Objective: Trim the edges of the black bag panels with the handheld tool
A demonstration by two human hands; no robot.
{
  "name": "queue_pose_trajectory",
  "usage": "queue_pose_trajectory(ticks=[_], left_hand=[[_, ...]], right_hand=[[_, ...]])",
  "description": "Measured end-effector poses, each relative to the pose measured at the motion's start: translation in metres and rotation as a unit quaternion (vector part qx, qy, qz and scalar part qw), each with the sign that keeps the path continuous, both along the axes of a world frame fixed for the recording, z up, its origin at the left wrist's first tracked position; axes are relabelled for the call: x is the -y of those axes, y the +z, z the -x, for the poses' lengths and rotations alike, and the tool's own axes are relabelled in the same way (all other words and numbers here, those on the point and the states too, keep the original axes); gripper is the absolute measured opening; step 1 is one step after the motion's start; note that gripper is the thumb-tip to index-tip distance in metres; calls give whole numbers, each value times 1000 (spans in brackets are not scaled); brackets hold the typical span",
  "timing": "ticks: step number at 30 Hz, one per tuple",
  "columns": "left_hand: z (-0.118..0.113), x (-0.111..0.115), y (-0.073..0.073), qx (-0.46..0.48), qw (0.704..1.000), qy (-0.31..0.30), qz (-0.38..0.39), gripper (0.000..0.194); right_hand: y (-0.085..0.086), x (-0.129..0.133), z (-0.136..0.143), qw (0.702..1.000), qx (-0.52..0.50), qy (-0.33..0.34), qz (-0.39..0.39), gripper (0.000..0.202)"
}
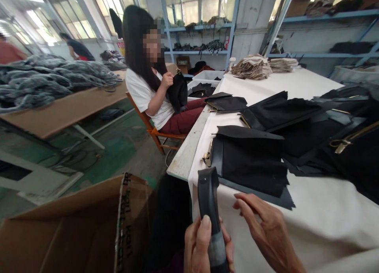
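My left hand [199,245] is wrapped round a dark, curved strap-like piece [208,194], its thumb lying along the near side. The looped upper end of that piece stands up beside the table's edge. To the right, my right hand [266,229] hovers over the white cloth with fingers apart and nothing in them. Just beyond both hands lies a black fabric bag piece [251,158] with a gold clasp [206,158] at its left end. More black bag pieces [278,111] are piled behind it and to the right.
A seated person [166,87] holds a black bag beyond the table corner [180,166]. An open cardboard box [133,217] stands at the lower left. Beige stacks [251,66] lie at the table's far end; white bins [207,75] stand near it.
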State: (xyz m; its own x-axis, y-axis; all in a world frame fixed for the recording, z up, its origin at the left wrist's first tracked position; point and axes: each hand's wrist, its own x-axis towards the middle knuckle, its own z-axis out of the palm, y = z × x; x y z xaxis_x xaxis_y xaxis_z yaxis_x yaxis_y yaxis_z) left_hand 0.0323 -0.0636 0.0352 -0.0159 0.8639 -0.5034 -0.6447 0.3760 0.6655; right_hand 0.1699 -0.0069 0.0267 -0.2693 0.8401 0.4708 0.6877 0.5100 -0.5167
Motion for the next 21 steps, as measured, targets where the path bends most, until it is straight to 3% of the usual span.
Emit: queue_pose_trajectory(ticks=[2, 4, 7, 12, 15, 19, 21], left_hand=[[-8, 3, 2, -13, 1000, -15, 12, 53], [-16, 5, 4, -21, 999, -16, 30, 53], [-25, 3, 6, -21, 999, -17, 38, 53], [-23, -11, 6, 2, 999, -37, -6, 49], [-16, -20, 4, -14, 1000, -7, -27, 45], [-4, -20, 3, -21, 999, 13, -47, 48], [2, -15, 3, -32, 998, 19, -43, 47]], right_hand=[[6, 6, 1, 999, -20, 34, 21, 18], [4, 7, -5, 1000, -5, 30, -7, 16], [-8, -4, -21, 995, 81, -8, -61, 22], [-29, -27, -31, 980, 188, 30, -54, 38], [-35, -28, -28, 983, 172, 33, -53, 35], [-37, -9, -25, 991, 111, 1, -71, 26], [-36, 5, -20, 999, 22, -31, -10, 21]])
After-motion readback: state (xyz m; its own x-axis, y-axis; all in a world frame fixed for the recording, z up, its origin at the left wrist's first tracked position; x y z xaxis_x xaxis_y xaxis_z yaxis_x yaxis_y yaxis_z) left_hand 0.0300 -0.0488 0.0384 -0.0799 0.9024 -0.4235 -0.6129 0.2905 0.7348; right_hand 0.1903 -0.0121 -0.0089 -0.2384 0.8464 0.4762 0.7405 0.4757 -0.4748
